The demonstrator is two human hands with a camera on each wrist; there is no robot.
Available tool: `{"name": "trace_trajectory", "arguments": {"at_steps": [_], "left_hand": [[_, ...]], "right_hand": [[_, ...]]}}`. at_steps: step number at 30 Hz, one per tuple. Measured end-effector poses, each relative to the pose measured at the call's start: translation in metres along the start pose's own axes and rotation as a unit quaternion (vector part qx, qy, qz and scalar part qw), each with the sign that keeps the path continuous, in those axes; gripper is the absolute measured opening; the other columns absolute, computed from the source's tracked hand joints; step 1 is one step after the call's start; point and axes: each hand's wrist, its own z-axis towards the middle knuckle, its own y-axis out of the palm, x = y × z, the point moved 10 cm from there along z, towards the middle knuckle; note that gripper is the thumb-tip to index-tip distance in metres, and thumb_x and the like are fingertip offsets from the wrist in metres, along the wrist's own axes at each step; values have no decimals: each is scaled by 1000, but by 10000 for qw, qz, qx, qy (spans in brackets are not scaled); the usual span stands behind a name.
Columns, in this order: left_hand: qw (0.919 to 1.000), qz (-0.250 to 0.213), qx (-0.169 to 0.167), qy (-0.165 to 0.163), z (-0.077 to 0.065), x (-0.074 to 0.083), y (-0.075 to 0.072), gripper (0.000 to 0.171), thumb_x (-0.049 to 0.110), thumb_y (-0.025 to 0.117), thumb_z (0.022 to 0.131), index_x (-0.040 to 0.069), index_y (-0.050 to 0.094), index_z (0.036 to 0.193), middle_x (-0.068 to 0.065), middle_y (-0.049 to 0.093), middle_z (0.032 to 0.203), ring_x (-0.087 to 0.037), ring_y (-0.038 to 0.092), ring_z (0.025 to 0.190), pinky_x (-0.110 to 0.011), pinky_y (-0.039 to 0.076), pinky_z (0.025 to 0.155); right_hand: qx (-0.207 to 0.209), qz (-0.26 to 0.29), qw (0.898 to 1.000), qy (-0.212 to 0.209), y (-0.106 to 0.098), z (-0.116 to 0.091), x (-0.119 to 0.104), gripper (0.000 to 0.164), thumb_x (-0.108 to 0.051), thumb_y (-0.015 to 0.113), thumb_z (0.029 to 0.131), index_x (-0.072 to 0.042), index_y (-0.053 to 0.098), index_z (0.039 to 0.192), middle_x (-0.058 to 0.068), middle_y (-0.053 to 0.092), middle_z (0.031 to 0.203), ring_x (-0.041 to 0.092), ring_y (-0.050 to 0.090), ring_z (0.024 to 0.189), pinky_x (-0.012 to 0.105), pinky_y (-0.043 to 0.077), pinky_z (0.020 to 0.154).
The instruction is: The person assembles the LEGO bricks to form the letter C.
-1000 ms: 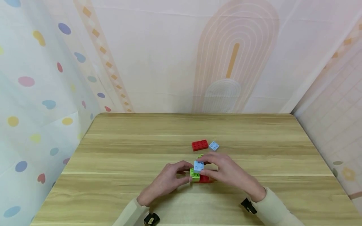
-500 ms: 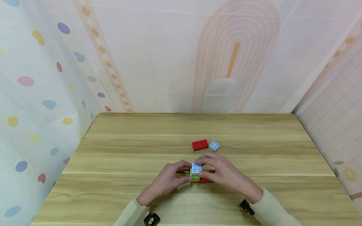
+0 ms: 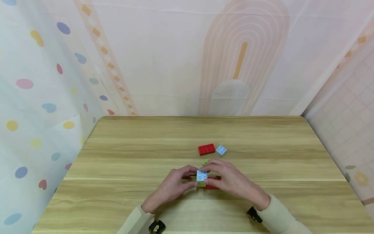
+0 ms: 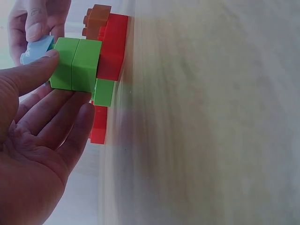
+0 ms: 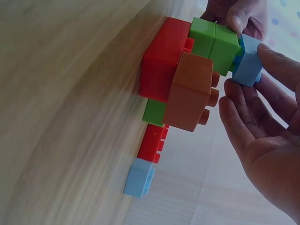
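My right hand (image 3: 230,177) pinches a light blue building brick (image 3: 202,175) between thumb and fingers. It sits right at the studs of the upper of two stacked green bricks (image 4: 75,65), slightly tilted, with a sliver of green stud showing in the right wrist view. My left hand (image 3: 173,185) holds the green pair from the left side, thumb on the near face and fingers behind. Below, the green pair stands on one end of a long red brick (image 5: 161,61). A brown brick (image 5: 190,91) is on the other end of that red brick, mostly hidden by my right hand in the head view.
Behind the build lie another red brick (image 3: 206,149) and a second light blue brick (image 3: 221,150) on the wooden table (image 3: 131,149). One more green brick (image 3: 206,162) shows just beyond my right fingers. Patterned cloth (image 3: 163,58) hangs along the table's back and sides.
My right hand has moved the light blue brick left and down, from above the green bricks onto their top. The left hand has stayed in place on the green bricks.
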Motion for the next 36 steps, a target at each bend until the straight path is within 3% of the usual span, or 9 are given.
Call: {"name": "trace_trajectory", "arguments": {"at_steps": [21,36], "left_hand": [[10000,24,-10,65,1,2,0,31,14,78,94,12,67,123,-2,76,119,-19,71,111,-40,57,97],[10000,18,-73,21,0,1,0,32,11,77,95,11,67,125,-4,75,121,-23,72,111,-40,57,97]], "right_hand": [[-11,-219,9997,-46,4,2,-1,29,-18,75,98,-12,73,126,-6,64,117,20,65,96,34,59,81],[-96,-363,9993,27,5,3,-2,28,-19,74,98,-11,74,125,-5,64,117,18,63,95,31,57,80]]}}
